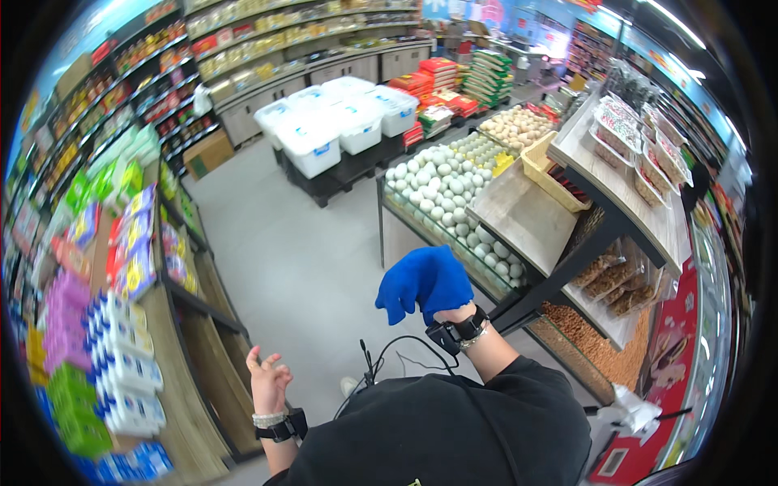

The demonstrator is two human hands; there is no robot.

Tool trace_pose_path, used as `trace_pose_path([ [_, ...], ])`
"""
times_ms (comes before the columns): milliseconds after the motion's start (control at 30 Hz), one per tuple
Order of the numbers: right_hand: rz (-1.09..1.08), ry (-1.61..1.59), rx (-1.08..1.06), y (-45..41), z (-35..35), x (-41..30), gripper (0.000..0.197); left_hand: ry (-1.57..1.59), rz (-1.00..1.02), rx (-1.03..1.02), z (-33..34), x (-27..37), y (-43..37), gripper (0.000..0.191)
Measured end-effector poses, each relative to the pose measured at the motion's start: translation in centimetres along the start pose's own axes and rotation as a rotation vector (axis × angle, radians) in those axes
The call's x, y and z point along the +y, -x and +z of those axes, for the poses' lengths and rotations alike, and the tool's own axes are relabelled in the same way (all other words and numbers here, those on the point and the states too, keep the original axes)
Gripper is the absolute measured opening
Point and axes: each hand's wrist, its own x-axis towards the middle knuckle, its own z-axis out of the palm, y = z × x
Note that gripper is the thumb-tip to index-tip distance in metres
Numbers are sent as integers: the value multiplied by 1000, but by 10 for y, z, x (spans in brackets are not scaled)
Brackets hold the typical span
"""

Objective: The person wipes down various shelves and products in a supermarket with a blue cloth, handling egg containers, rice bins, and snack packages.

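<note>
A blue cloth is bunched over and around my right hand, so the fingers are hidden; only skin near the wrist shows. This hand is raised over the aisle, just left of a glass-sided bin full of pale green-white eggs. My left hand is lower on the left, with nothing in it and its fingers spread and partly curled. Beside it runs a wooden shelf unit stocked with white bottles and packaged goods. Black devices are strapped on both wrists, and a black cable hangs before my chest.
White plastic tubs sit on a black pallet ahead. A tiered stand at right carries a wicker basket and packed trays. Below is a bin of brown nuts or beans. Grey floor runs between the displays.
</note>
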Motion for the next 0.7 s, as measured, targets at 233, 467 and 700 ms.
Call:
trace_pose_path([
  [233, -82, 5, 326, -100, -33, 26, 50, -313, 147, -145, 13, 80, -177, 76],
  [467, -391, 225, 287, -173, -59, -3, 27, -386, 80, -281, 45, 77, -305, 77],
  [700, -525, 941, 571, -242, -110, -46, 10, -544, -195, -329, 115, 83, -407, 72],
])
